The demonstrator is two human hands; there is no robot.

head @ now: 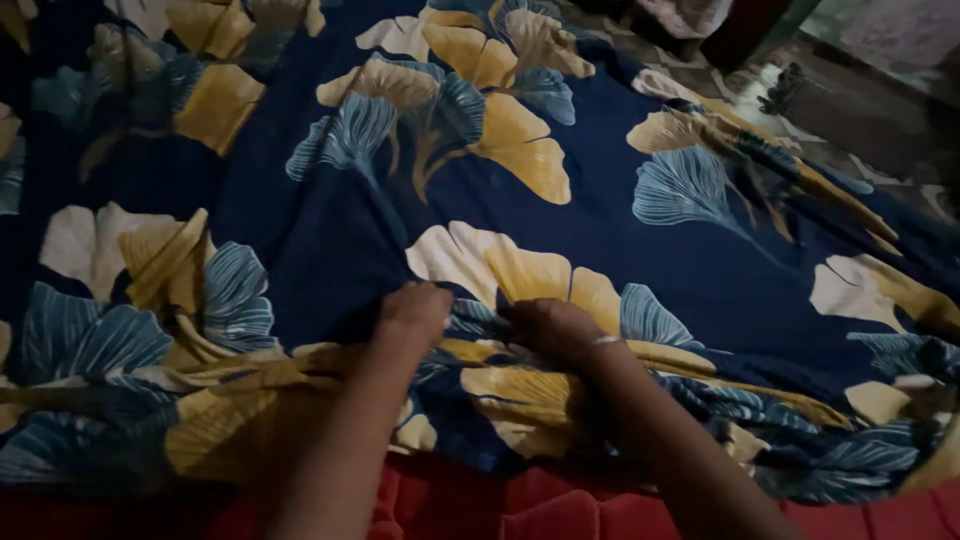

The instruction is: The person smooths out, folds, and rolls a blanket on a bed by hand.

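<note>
Here, 2 bare hands work a large navy bedsheet (600, 230) printed with yellow, cream and pale-blue fan-shaped leaves. The sheet fills nearly the whole head view, spread flat toward the far side and bunched into folds along its near edge.

The left hand (415, 312) sits near centre, knuckles up, fingers curled down into the cloth; it looks closed on a pinch of the sheet, though the fingertips are hidden in the fold. The right hand (553, 328) lies just beside it to the right, fingers likewise curled and pressed into the fabric, gripping a gathered ridge of the sheet. A thin pale band (606, 342) shows at the right wrist. The 2 hands are close, a narrow strip of blue-and-cream print between them. Both forearms come in from the near edge, the left one from near centre, the right from near right.

Below the bunched hem, along the near edge, a red cloth surface (470, 500) shows under the sheet. At far right, past the sheet's edge, a dim patterned floor (860, 100) is visible with a small dark object (783, 88) on it, too dark to identify.
</note>
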